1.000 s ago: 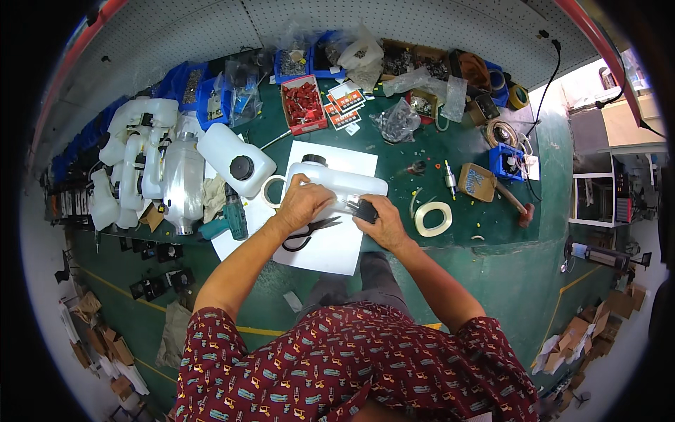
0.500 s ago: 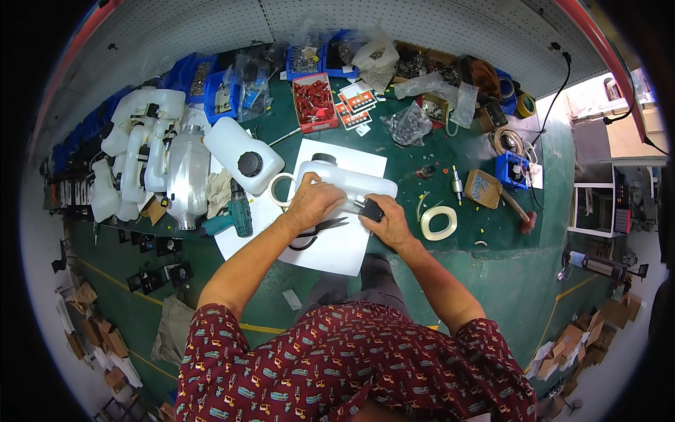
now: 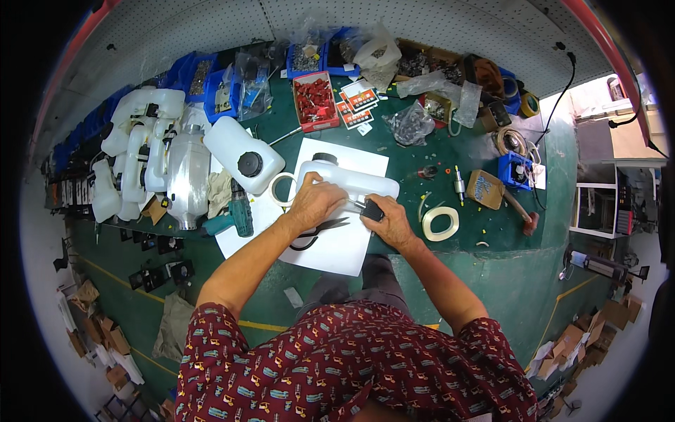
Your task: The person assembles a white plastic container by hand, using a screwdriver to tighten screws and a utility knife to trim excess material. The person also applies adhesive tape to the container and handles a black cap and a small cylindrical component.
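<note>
A white plastic bottle (image 3: 358, 181) with a black cap (image 3: 325, 158) lies on the white paper sheet (image 3: 355, 246). My left hand (image 3: 316, 202) is closed in a pinch against its near side; whatever its fingertips hold is hidden. My right hand (image 3: 391, 221) grips a black-handled tool (image 3: 372, 209), whose thin metal shaft points left toward those fingertips. Below my left hand, on the paper, are black-handled scissors (image 3: 309, 243). A second white bottle (image 3: 235, 144) with a black cap lies to the left, beside a cream tape roll (image 3: 275, 190).
At left stand several white tanks (image 3: 140, 155), a silver canister (image 3: 186, 176) and a teal power drill (image 3: 240, 213). Behind are a red parts box (image 3: 315, 105) and blue bins (image 3: 304, 62). Another tape roll (image 3: 441, 224), a cardboard box (image 3: 485, 190) and a hammer (image 3: 524, 214) lie right.
Both hands keep almost the same pose at the bottle. The whole view has shifted very slightly; nothing has visibly been picked up or let go.
</note>
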The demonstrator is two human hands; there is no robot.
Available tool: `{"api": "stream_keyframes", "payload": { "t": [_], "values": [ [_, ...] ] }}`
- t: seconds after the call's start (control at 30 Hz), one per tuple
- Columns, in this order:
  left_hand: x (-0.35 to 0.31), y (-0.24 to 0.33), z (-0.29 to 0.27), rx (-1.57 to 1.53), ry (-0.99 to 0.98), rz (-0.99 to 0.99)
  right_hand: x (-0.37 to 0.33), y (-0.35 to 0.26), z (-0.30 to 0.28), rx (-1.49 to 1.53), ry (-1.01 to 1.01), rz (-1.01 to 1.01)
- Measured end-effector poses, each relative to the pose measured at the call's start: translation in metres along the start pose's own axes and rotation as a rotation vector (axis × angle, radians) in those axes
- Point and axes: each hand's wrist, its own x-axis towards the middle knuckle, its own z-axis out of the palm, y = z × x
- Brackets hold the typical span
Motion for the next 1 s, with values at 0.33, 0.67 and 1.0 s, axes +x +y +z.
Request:
{"api": "stream_keyframes", "payload": {
  "t": [0.33, 0.67, 1.0],
  "values": [
    [0.001, 0.002, 0.000, -0.005, -0.020, -0.005, 0.007, -0.003, -0.007, -0.026, -0.045, -0.049],
    [0.002, 0.003, -0.001, -0.003, -0.076, -0.007, 0.012, 0.004, -0.007, -0.063, -0.092, -0.113],
    [0.001, -0.002, 0.002, 0.000, -0.104, 0.018, 0.017, 0.000, -0.006, -0.055, -0.121, -0.119]
  ]
}}
